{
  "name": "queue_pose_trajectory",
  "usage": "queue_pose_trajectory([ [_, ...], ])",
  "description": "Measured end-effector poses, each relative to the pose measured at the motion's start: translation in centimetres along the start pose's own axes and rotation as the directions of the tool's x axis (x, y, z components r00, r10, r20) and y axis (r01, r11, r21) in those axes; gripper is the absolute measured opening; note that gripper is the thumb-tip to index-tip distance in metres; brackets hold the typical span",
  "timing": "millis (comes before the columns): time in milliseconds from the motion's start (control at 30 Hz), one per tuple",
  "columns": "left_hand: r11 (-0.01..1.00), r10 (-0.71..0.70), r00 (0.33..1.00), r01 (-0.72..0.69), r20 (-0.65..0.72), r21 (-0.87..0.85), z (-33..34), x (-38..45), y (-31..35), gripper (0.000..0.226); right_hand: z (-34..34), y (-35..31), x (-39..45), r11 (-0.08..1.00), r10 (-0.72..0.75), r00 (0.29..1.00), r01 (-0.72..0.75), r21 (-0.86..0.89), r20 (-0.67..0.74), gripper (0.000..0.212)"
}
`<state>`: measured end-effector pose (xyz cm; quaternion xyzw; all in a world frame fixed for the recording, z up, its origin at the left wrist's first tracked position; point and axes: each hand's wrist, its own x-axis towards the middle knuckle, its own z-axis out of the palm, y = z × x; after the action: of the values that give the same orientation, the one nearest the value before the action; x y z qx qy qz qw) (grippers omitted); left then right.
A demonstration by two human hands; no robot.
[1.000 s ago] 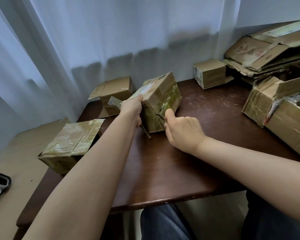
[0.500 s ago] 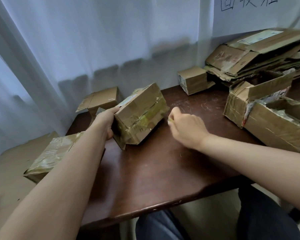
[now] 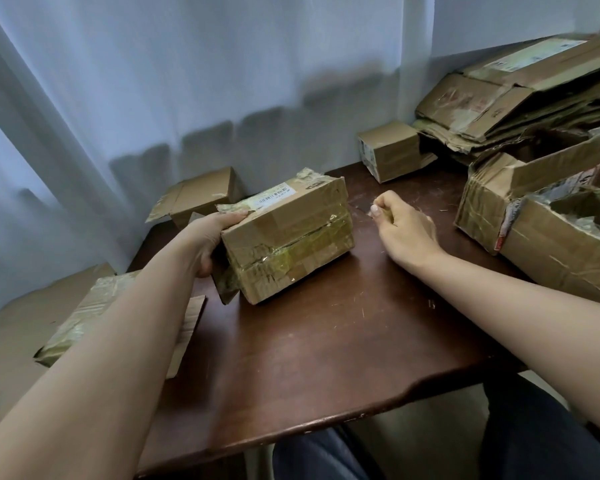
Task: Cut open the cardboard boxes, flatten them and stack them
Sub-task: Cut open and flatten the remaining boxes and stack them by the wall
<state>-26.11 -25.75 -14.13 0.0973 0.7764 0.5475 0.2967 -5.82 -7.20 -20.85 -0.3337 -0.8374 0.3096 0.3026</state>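
Your left hand (image 3: 211, 237) grips the taped box (image 3: 288, 237) by its left end, thumb over the top edge near the shipping label (image 3: 274, 196), fingers curled underneath. The box sits on the dark tabletop (image 3: 326, 341), its taped seam facing you. Your right hand (image 3: 404, 230) hovers at the box's 3 o'clock, just beside it but apart, fingers curled in with thumb against forefinger (whether anything is pinched there, I cannot tell). Flattened cardboard (image 3: 520, 95) is piled at 2 o'clock, with two opened boxes (image 3: 548, 233) in front of it and a small closed box (image 3: 392, 150) at 1 o'clock.
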Motion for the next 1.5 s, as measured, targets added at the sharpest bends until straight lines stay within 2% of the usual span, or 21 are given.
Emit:
queue_pose_trajectory([
  [300, 1.000, 0.008, 1.000, -0.008, 0.004, 0.002, 0.2, 0.1, 0.0, 0.035, 0.7, 1.0, 0.6, 0.999, -0.044, 0.996, 0.044, 0.009, 0.075, 0.018],
  [567, 1.000, 0.015, 1.000, -0.015, 0.025, 0.004, 0.1, 0.1, 0.1, 0.046, 0.7, 2.3, 0.3, 0.978, -0.093, 0.988, 0.113, -0.173, 0.121, 0.018],
  [767, 1.000, -0.013, 1.000, 0.013, 0.013, 0.000, 0.0, -0.2, 0.3, 0.040, 0.5, 2.0, -0.7, 0.915, -0.165, 0.976, 0.206, -0.346, 0.144, 0.020],
  [967, 1.000, -0.028, 1.000, 0.027, 0.013, 0.005, 0.3, -0.5, 0.3, 0.024, -0.3, 1.4, -0.4, 0.902, -0.110, 0.970, 0.189, -0.389, 0.216, 0.018],
  [1067, 1.000, -0.025, 1.000, 0.024, -0.012, -0.018, -0.3, -0.5, 0.1, 0.029, -0.4, 1.9, -0.1, 0.944, -0.031, 0.987, 0.082, -0.320, 0.161, 0.024],
  [1167, 0.999, 0.019, 0.999, -0.020, -0.026, -0.031, -0.3, -0.8, -0.1, 0.024, -0.7, 1.8, -0.1, 0.988, 0.012, 1.000, -0.013, -0.155, -0.006, 0.041],
  [1233, 0.998, 0.053, 0.998, -0.054, -0.033, -0.036, 0.0, -1.0, -0.2, 0.019, -1.0, 0.8, -0.5, 0.987, -0.068, 0.994, 0.053, -0.153, -0.091, 0.047],
  [1300, 0.996, 0.076, 0.997, -0.077, -0.026, -0.045, 0.1, -1.1, -0.2, 0.016, -1.2, -0.7, -0.7, 0.968, -0.213, 0.966, 0.189, -0.164, -0.143, 0.044],
  [1367, 0.995, 0.090, 0.996, -0.091, -0.019, -0.052, 0.0, -1.2, -0.4, 0.024, -1.0, -2.4, -0.9, 0.909, -0.393, 0.905, 0.356, -0.215, -0.162, 0.042],
  [1433, 0.994, 0.099, 0.995, -0.100, -0.020, -0.048, -0.1, -1.2, -0.5, 0.033, -0.2, -3.5, -1.0, 0.798, -0.571, 0.811, 0.512, -0.318, -0.127, 0.051],
  [1500, 0.994, 0.102, 0.995, -0.103, -0.015, -0.040, -0.1, -1.2, -0.5, 0.035, 0.7, -4.2, -1.1, 0.705, -0.660, 0.749, 0.594, -0.387, -0.053, 0.054],
])
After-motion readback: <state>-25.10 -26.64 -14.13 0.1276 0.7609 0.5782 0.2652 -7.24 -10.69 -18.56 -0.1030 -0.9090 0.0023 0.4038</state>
